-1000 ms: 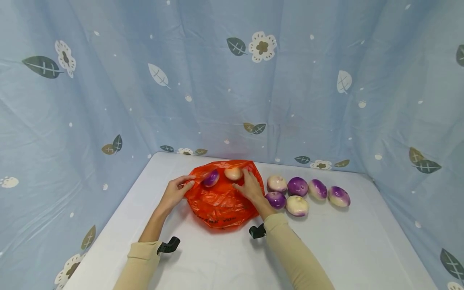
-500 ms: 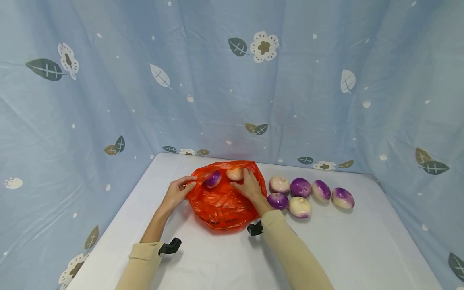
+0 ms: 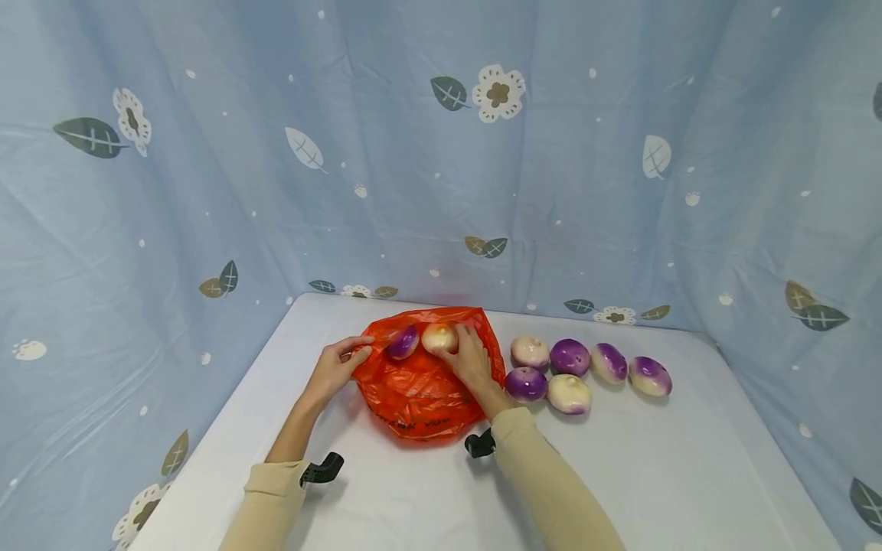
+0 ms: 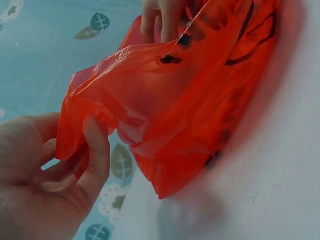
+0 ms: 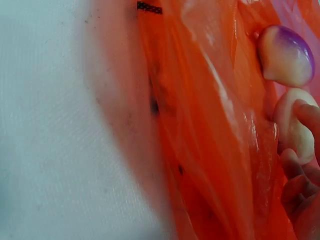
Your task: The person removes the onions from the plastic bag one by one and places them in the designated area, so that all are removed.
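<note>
A red plastic bag [image 3: 430, 398] with dark lettering lies with its mouth spread. My left hand [image 3: 332, 369] pinches the left edge of its mouth between thumb and fingers; the left wrist view shows the bag film [image 4: 165, 115] drawn out from that hand. Inside the opening my right hand [image 3: 472, 360] holds a whitish turnip [image 3: 437, 337], thumb and fingers on its side. Just left of it in the bag sits a purple-and-white turnip [image 3: 403, 342], seen close by in the right wrist view as a glossy turnip [image 5: 286, 57]. The bag's lower inside is hidden.
Right of the bag, several more turnips stand grouped on the white table [image 3: 661, 474], including a purple turnip [image 3: 526, 383] close to the bag's edge and a cream turnip [image 3: 569, 394]. A blue patterned curtain [image 3: 386, 153] encloses the table's back and sides.
My right hand has shifted slightly left with the whitish turnip, which now sits nearer the purple-and-white one and shows more fully. My left hand keeps its place on the bag's edge.
</note>
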Motion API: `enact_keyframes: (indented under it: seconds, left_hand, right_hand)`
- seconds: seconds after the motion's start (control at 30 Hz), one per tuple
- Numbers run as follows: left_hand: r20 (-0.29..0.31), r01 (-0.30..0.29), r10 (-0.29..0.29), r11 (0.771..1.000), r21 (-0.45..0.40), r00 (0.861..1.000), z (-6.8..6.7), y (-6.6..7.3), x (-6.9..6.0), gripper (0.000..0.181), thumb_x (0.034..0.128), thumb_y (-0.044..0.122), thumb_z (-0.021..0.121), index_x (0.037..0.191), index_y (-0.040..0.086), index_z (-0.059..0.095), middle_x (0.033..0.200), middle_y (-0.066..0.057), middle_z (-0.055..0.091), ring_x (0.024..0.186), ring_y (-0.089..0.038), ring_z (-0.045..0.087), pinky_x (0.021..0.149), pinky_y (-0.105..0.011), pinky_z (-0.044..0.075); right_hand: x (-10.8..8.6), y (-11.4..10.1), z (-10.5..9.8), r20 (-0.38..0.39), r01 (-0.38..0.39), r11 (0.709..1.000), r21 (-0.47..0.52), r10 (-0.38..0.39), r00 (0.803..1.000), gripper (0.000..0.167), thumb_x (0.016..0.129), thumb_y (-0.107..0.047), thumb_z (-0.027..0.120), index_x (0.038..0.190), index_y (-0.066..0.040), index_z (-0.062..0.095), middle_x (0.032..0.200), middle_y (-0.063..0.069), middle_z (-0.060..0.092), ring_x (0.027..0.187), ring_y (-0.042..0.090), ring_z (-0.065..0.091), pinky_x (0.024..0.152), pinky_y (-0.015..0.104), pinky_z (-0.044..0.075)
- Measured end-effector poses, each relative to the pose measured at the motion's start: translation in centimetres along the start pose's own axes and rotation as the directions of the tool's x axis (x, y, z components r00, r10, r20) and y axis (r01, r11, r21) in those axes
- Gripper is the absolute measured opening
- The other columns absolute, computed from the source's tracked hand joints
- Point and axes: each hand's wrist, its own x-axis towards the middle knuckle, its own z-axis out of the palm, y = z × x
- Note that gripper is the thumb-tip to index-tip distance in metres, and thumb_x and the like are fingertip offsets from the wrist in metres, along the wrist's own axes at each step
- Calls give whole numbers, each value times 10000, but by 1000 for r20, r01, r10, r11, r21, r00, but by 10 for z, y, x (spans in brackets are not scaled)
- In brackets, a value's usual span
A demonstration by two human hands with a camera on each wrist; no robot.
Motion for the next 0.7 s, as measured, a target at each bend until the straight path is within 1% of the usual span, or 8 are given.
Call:
enact_keyframes:
  seconds: [0.07, 0.17, 0.3, 0.37, 0.47, 0.6, 0.7]
  left_hand:
    - [1, -2, 2, 1000, 1, 1000, 0, 0, 0, 336, 982, 156, 594, 1275, -8, 617, 1344, -230, 568, 1031, -292, 590, 754, -131, 511]
    - [-2, -3, 3, 1000, 4, 1000, 2, -16, 8, 345, 981, 195, 602, 1279, 22, 624, 1362, -215, 563, 1038, -288, 588, 751, -126, 507]
    - [-16, -13, 13, 1000, 10, 1000, 5, -38, 18, 348, 966, 261, 628, 1265, 86, 650, 1352, -173, 591, 1038, -221, 590, 769, -129, 499]
    - [-19, -22, 22, 1000, 13, 1000, 5, -39, 18, 344, 958, 281, 639, 1251, 102, 662, 1328, -161, 613, 1018, -190, 586, 776, -138, 499]
    - [-18, -29, 29, 999, 14, 999, 6, -40, 19, 346, 954, 290, 644, 1244, 103, 665, 1318, -163, 620, 1016, -205, 585, 782, -142, 500]
    - [-19, -17, 17, 1000, 16, 1000, 7, -41, 19, 351, 958, 288, 638, 1254, 100, 658, 1327, -169, 611, 1016, -240, 588, 771, -137, 498]
    - [-22, -2, 3, 1000, 28, 1000, 8, -38, 18, 349, 965, 271, 629, 1266, 96, 651, 1343, -169, 601, 1061, -242, 585, 785, -113, 486]
  right_hand:
    - [-1, 0, 0, 7, 18, 1000, 3, -18, 1000, 629, 826, -432, 766, 1360, -199, 529, 1401, 88, 531, 1162, 388, 592, 944, 554, 495]
    - [-3, -1, -2, 16, 34, 999, 14, -34, 999, 613, 822, -409, 777, 1347, -190, 547, 1398, 85, 534, 1183, 375, 583, 961, 552, 487]
    - [-6, 0, -3, 17, 74, 997, 27, -75, 997, 624, 817, -399, 786, 1354, -189, 548, 1388, 93, 545, 1215, 358, 571, 997, 535, 475]
    - [-7, 1, -2, 7, 102, 994, 34, -103, 995, 626, 814, -393, 789, 1357, -193, 547, 1380, 94, 554, 1221, 349, 570, 1007, 524, 474]
    - [-9, 1, -3, -6, 131, 990, 48, -131, 991, 621, 814, -382, 792, 1353, -190, 551, 1371, 94, 564, 1229, 337, 566, 1018, 516, 469]
    - [-10, 0, -5, -10, 150, 986, 66, -150, 989, 611, 818, -373, 791, 1349, -185, 554, 1370, 95, 567, 1238, 330, 561, 1015, 521, 469]
    - [-11, -1, -7, -14, 156, 985, 72, -156, 988, 610, 818, -362, 794, 1348, -178, 555, 1368, 96, 569, 1240, 329, 562, 1017, 517, 470]
